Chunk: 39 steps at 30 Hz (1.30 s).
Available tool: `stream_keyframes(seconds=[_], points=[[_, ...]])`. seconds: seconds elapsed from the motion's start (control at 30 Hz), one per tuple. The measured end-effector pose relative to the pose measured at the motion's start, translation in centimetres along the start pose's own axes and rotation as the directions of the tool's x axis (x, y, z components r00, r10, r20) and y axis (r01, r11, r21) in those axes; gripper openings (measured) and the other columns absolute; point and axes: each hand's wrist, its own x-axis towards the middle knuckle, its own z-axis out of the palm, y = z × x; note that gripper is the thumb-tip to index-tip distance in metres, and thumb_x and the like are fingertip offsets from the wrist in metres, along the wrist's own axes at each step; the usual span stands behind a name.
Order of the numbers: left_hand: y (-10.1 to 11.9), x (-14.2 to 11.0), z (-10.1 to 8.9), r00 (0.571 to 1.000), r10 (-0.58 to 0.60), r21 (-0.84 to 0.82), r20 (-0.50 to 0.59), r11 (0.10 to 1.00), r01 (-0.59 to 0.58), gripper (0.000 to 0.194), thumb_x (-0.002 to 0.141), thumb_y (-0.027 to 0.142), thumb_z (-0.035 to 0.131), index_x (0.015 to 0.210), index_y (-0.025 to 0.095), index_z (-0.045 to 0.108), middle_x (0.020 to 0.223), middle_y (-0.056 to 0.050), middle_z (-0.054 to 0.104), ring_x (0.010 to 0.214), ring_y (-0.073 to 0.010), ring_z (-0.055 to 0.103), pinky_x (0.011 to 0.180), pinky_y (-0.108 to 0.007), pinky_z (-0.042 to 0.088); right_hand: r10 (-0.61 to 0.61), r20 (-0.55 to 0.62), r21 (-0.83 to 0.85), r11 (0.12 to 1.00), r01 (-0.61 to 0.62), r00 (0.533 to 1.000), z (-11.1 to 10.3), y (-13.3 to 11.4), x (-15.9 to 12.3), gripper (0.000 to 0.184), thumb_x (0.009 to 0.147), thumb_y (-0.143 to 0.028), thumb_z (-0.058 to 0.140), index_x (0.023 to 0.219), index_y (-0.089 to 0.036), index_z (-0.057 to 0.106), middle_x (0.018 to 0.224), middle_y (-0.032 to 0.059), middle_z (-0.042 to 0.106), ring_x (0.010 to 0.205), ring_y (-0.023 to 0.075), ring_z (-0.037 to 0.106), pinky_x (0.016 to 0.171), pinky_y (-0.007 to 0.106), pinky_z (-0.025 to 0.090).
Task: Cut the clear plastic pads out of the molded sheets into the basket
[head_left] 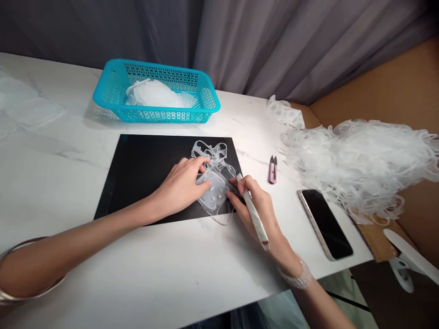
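Translucent moulded sheet [212, 189], at the right side of the black mat [144, 169], appears light, flexible and tearable, best held by its rim; left hand [181, 183] fingers rest spread on it, right hand [262, 205] fingers clasp a pale pen-like tool [254, 214].

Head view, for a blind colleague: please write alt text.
The left hand touches a translucent plastic piece on a black mat while the right hand holds a slim tool. Behind stands a blue basket; to the right lie pink snips, a phone and tangled strips.
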Motion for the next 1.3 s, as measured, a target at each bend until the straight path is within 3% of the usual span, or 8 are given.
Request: stream_keyframes(seconds=[0.1,0.17,0.33,0.5,0.8,0.97,1.1,1.3], points=[[1.1,0.8,0.3,0.995,-0.042,-0.11,0.092,0.993,0.052,0.051,0.08,0.024,0.061,0.13,0.023,0.056,0.096,-0.004,0.065,0.1,-0.0264,0.062,0.091,-0.044,0.05,0.024,0.024,0.051,0.998,-0.025,0.999,0.0,0.0,0.5,0.028,0.087,-0.018,0.059,0.081,-0.025,0.033,0.095,0.0037,0.062,0.086,0.0193,0.059,0.073,0.031,0.044],[1.8,0.4,-0.1,0.985,-0.033,-0.313,0.169,0.946,0.085,0.051,0.081,0.021,0.06,0.131,0.024,0.053,0.092,-0.003,0.065,0.091,-0.0238,0.065,0.083,-0.04,0.053,0.068,0.024,0.146,0.987,-0.071,0.997,-0.3,-0.2,0.4,0.03,0.086,-0.02,0.063,0.081,-0.025,0.034,0.1,0.0041,0.063,0.085,0.0182,0.058,0.075,0.031,0.044],[3.3,-1.9,-1.6,0.971,0.056,-0.775,0.231,0.614,0.149,0.044,0.088,0.025,0.063,0.13,0.025,0.05,0.111,-0.004,0.067,0.099,-0.0223,0.069,0.082,-0.034,0.061,0.181,0.112,0.549,0.808,-0.213,0.977,-1.7,-2.1,-0.2,0.039,0.084,-0.023,0.071,0.075,-0.024,0.034,0.082,-0.0022,0.059,0.073,0.0136,0.053,0.067,0.027,0.042],[4.0,-3.4,-2.7,0.98,0.056,-0.831,0.192,0.54,0.132,0.041,0.087,0.029,0.071,0.125,0.033,0.059,0.125,0.0,0.065,0.101,-0.0211,0.071,0.078,-0.026,0.062,0.256,0.143,0.818,0.513,-0.26,0.956,-3.0,-4.5,-1.1,0.044,0.081,-0.014,0.075,0.072,-0.023,0.034,0.075,-0.0049,0.058,0.07,0.0111,0.055,0.064,0.023,0.045],[6.0,-4.1,-3.6,0.942,-0.082,-0.834,0.327,0.444,0.328,0.051,0.083,0.032,0.073,0.132,0.033,0.058,0.118,-0.003,0.069,0.105,-0.0294,0.071,0.073,-0.028,0.064,0.297,0.207,0.875,0.369,-0.313,0.932,-3.7,-5.5,-2.2,0.04,0.081,-0.011,0.075,0.072,-0.023,0.039,0.068,-0.0062,0.05,0.063,0.0091,0.051,0.061,0.019,0.046],[6.6,-4.4,-3.8,0.915,-0.117,-0.833,0.386,0.382,0.4,0.06,0.082,0.03,0.074,0.138,0.032,0.052,0.117,-0.004,0.07,0.103,-0.0277,0.072,0.073,-0.027,0.064,0.307,0.224,0.888,0.328,-0.324,0.925,-3.7,-5.7,-2.2,0.039,0.083,-0.012,0.075,0.073,-0.023,0.039,0.067,-0.0072,0.047,0.061,0.0074,0.047,0.061,0.017,0.045],[6.3,-4.6,-3.7,0.907,-0.156,-0.808,0.391,0.415,0.419,0.059,0.084,0.033,0.072,0.139,0.036,0.05,0.12,-0.003,0.069,0.098,-0.0268,0.073,0.071,-0.029,0.065,0.316,0.222,0.884,0.334,-0.328,0.922,-3.5,-5.7,-2.0,0.04,0.082,-0.013,0.075,0.072,-0.023,0.038,0.065,-0.0072,0.046,0.06,0.008,0.045,0.059,0.018,0.045],[5.2,-4.2,-3.2,0.942,-0.213,-0.715,0.258,0.614,0.335,0.058,0.077,0.049,0.076,0.131,0.042,0.056,0.122,0.0,0.068,0.104,-0.0266,0.071,0.078,-0.032,0.065,0.335,0.019,0.782,0.582,-0.223,0.942,-4.1,-5.7,-1.8,0.044,0.08,-0.021,0.076,0.072,-0.024,0.033,0.071,-0.0044,0.053,0.066,0.0124,0.051,0.061,0.025,0.045]])
